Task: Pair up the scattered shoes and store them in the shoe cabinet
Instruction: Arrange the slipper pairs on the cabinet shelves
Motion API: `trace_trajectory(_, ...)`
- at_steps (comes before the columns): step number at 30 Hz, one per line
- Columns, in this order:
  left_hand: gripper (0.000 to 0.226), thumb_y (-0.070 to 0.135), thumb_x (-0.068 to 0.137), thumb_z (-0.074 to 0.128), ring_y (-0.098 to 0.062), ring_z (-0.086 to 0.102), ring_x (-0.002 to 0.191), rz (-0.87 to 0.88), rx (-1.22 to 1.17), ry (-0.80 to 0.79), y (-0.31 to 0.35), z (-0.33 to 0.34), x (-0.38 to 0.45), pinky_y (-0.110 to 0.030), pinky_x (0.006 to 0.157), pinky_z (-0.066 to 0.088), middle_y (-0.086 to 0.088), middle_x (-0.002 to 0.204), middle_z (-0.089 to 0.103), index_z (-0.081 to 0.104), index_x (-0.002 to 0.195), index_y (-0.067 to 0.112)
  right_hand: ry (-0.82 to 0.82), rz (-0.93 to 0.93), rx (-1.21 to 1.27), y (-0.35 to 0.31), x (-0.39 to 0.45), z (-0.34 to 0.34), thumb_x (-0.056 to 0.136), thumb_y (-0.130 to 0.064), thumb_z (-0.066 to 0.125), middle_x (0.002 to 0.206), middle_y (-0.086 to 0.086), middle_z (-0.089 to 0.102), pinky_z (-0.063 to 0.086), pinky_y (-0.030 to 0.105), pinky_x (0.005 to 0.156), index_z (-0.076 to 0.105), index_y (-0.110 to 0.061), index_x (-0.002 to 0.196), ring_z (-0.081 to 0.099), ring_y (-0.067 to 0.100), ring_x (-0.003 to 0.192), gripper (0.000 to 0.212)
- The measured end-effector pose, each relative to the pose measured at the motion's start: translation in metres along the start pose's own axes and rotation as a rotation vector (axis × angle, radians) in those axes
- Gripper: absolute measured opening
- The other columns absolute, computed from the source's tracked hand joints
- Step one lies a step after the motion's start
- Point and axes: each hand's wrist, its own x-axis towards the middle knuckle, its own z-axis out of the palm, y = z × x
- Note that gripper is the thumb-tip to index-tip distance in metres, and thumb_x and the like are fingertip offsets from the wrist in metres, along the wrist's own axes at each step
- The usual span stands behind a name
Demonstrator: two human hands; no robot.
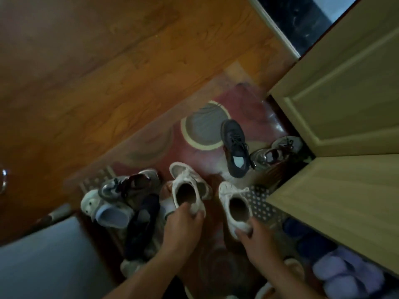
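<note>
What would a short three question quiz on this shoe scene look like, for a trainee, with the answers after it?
1. True or false: each hand grips a white sneaker by its heel.
2. Which shoe lies alone on the red rug beyond the white pair? A) a brown boot B) a dark grey sneaker C) a yellow sandal
3. Fill in: the purple slippers sit at the lower ____ of the view.

Key
1. True: the left hand holds the left white sneaker and the right hand holds the right white sneaker, each grip at the heel.
2. B, the dark grey sneaker.
3. Right: the purple slippers.
</note>
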Motion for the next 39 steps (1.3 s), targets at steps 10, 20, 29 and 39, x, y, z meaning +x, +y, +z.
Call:
trace_trajectory(10, 0.021, 0.034, 0.094, 0.054, -0.030, 0.066, 0.104, -0.014, 0.183, -0.209, -0.028, 0.186, -0.165, -0.036, 0.085, 0.052, -0.008, 0.113, 0.069, 0.056, 0.108, 0.019, -0.249, -0.040, -0.154, 0.205, -0.104, -0.029, 0.083, -0.028, 0.071, 0.098, 0.004, 0.059, 0.048, 0.034, 0.079, 0.045, -0.019, 0.092, 0.059, 0.026, 0.094, 0.029)
trace_trajectory(20, 0.026, 0.032, 0.094, 0.048, -0.025, 0.068, 0.098, 0.342, 0.444, -0.143, -0.081, 0.307, -0.146, -0.034, 0.081, 0.050, -0.006, 0.105, 0.072, 0.057, 0.117, 0.023, -0.108, 0.053, -0.197, 0.326, -0.059, 0.050, 0.087, -0.035, 0.070, 0.111, 0.004, 0.048, 0.044, 0.028, 0.082, 0.055, -0.022, 0.108, 0.055, 0.027, 0.102, 0.029)
trace_trajectory(29, 0.027, 0.040, 0.094, 0.049, -0.026, 0.068, 0.103, 0.184, 0.462, -0.158, -0.171, 0.451, -0.051, -0.035, 0.083, 0.053, -0.007, 0.109, 0.072, 0.058, 0.114, 0.024, -0.033, 0.023, -0.353, 0.400, 0.048, 0.205, 0.093, -0.039, 0.056, 0.138, 0.005, 0.038, 0.048, 0.032, 0.096, 0.042, -0.034, 0.142, 0.060, 0.026, 0.113, 0.052)
trace_trajectory(39, 0.042, 0.035, 0.095, 0.057, -0.027, 0.062, 0.121, 0.222, 0.816, -0.330, -0.123, 0.443, -0.090, -0.037, 0.100, 0.051, -0.009, 0.132, 0.063, 0.058, 0.131, 0.013, -0.260, -0.177, -0.173, 0.408, 0.015, 0.146, 0.081, -0.052, 0.058, 0.124, 0.004, 0.060, 0.048, 0.043, 0.094, 0.050, -0.034, 0.123, 0.059, 0.033, 0.110, 0.047)
